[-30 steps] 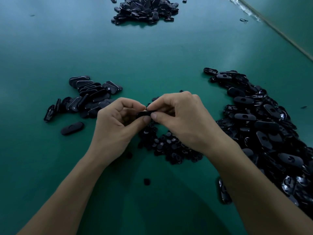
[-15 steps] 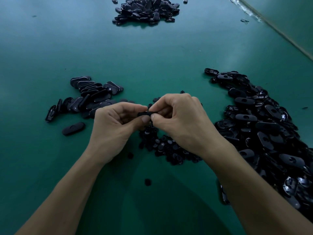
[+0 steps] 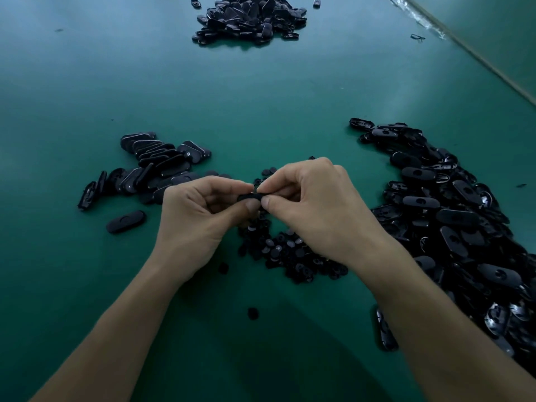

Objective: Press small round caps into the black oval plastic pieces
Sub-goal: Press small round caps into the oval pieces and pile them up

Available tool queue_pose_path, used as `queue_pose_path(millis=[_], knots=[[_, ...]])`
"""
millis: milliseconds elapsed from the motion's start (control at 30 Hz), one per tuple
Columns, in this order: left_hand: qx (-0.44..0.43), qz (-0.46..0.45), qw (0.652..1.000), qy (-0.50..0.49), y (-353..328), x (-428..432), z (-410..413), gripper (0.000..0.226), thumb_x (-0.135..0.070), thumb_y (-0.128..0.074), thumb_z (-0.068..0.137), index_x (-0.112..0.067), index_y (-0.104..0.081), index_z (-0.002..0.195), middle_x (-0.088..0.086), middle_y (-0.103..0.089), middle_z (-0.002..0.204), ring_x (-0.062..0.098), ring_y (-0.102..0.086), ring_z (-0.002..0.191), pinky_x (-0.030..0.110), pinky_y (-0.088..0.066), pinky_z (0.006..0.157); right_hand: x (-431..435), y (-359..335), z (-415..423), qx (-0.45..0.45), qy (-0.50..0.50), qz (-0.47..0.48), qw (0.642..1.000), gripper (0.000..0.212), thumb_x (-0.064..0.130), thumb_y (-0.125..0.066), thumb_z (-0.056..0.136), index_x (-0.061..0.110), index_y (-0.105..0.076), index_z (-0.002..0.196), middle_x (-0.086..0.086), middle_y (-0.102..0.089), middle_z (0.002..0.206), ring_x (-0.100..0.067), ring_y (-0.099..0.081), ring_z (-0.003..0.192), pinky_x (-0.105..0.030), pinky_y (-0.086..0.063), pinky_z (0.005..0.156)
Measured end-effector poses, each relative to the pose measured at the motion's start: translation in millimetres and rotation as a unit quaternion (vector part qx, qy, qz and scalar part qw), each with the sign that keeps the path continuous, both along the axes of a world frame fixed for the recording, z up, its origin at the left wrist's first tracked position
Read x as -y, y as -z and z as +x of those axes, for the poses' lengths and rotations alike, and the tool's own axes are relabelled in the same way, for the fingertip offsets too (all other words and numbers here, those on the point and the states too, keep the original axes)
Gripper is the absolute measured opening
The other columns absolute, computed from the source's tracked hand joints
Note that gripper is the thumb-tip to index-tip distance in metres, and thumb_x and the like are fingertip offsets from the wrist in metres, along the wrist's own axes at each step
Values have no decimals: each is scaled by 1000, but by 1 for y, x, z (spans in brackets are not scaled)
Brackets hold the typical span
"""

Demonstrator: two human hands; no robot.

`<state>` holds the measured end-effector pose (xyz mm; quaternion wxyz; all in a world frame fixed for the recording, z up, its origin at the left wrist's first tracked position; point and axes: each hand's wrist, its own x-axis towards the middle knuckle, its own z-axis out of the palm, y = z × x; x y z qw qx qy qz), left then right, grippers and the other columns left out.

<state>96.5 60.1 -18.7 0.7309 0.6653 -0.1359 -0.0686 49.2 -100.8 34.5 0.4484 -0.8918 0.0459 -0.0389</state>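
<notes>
Three heaps of black oval plastic pieces are lying on the green table (image 3: 261, 97): a far heap (image 3: 252, 18) at the top edge, a left heap (image 3: 156, 166) with pieces partly stacked in rows, and a large right heap (image 3: 452, 221) running down the right side. Each is too crowded for counting. One lone oval piece (image 3: 125, 221) is lying flat just beside the left heap, on its near side. One pile of small round black caps (image 3: 290, 253) is sitting in the middle, under the hands. A loose cap (image 3: 223, 268) is lying apart from it by the left wrist, and a second loose cap (image 3: 253, 313) is lying between the forearms.

Two bare hands are meeting above the cap pile, carrying one held black oval piece (image 3: 246, 196) edge-on between them, off the table. The left hand (image 3: 197, 216) is pinching its left end, thumb below and forefinger on top, so the grip is narrow and closing on the piece, with the other fingers curling toward the palm. The right hand (image 3: 316, 210) is pinching the right end in the same narrow grip, its thumb tip touching the left thumb tip. Whether a cap is sitting under the fingertips I cannot tell.
</notes>
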Motion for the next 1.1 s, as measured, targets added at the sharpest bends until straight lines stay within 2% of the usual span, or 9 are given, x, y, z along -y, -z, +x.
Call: queue_pose_path(millis=[300, 433, 467, 533, 600, 667, 733, 900, 1100], knots=[[39, 5, 999, -30, 2, 1, 0, 16, -11, -79, 70, -18, -74, 83, -5, -76, 77, 8, -71, 66, 20, -58, 67, 0, 1, -2, 2, 16, -17, 1000, 20, 13, -69, 90, 22, -78, 105, 11, -75, 91, 7, -68, 84, -9, -53, 81], [116, 87, 981, -127, 4, -2, 0, 21, -10, -82, 79, -26, -74, 89, -10, -76, 82, 10, -73, 72, 23, -59, 73, 13, 0, -5, 24, 87, -77, 993, 19, 17, -67, 93, 21, -76, 109, 11, -73, 94, 6, -64, 83, -3, -48, 83], [146, 127, 969, -153, 3, -5, 2, 22, -11, -82, 81, -29, -73, 90, -14, -76, 83, 6, -72, 73, 21, -58, 73, 19, -1, -6, 23, 108, -101, 989, 19, 17, -66, 94, 21, -75, 110, 10, -72, 96, 5, -64, 82, -6, -49, 83], [180, 196, 945, -189, 2, -10, 5, 20, -16, -81, 83, -32, -72, 91, -20, -72, 80, 2, -70, 73, 18, -57, 72, 32, -2, -10, -9, 140, -160, 977, 22, 17, -62, 95, 22, -73, 114, 4, -70, 107, -8, -65, 93, -27, -54, 94], [180, 254, 926, -215, 1, -15, 9, 17, -23, -80, 83, -35, -71, 91, -20, -70, 80, 7, -68, 75, 30, -59, 75, 44, -2, -16, -75, 154, -212, 962, 29, 15, -57, 95, 24, -69, 120, -3, -64, 122, -20, -60, 108, -40, -50, 101], [170, 310, 906, -232, 2, -19, 12, 15, -29, -79, 82, -38, -69, 90, -15, -68, 79, 19, -65, 79, 43, -57, 74, 53, -3, -23, -140, 163, -248, 945, 34, 14, -54, 95, 26, -65, 125, -7, -55, 130, -26, -56, 111, -43, -49, 99], [159, 337, 897, -236, 2, -22, 15, 13, -32, -78, 83, -37, -68, 89, -15, -67, 80, 26, -64, 84, 47, -56, 72, 59, -5, -28, -178, 173, -274, 929, 36, 17, -53, 95, 29, -62, 128, -7, -47, 132, -29, -53, 112, -41, -49, 93], [151, 379, 877, -254, 7, -26, 20, 16, -30, -77, 83, -27, -64, 90, -5, -61, 97, 28, -59, 101, 39, -49, 78, 61, -6, -31, -239, 172, -301, 907, 35, 31, -56, 97, 41, -55, 130, 1, -45, 135, -27, -54, 111, -37, -44, 82], [158, 374, 876, -260, 8, -27, 21, 23, -21, -76, 84, -25, -63, 103, -5, -47, 107, 23, -55, 105, 27, -39, 85, 62, 1, -29, -226, 180, -285, 914, 31, 21, -62, 96, 35, -61, 124, 0, -55, 131, -25, -58, 107, -39, -52, 89]])
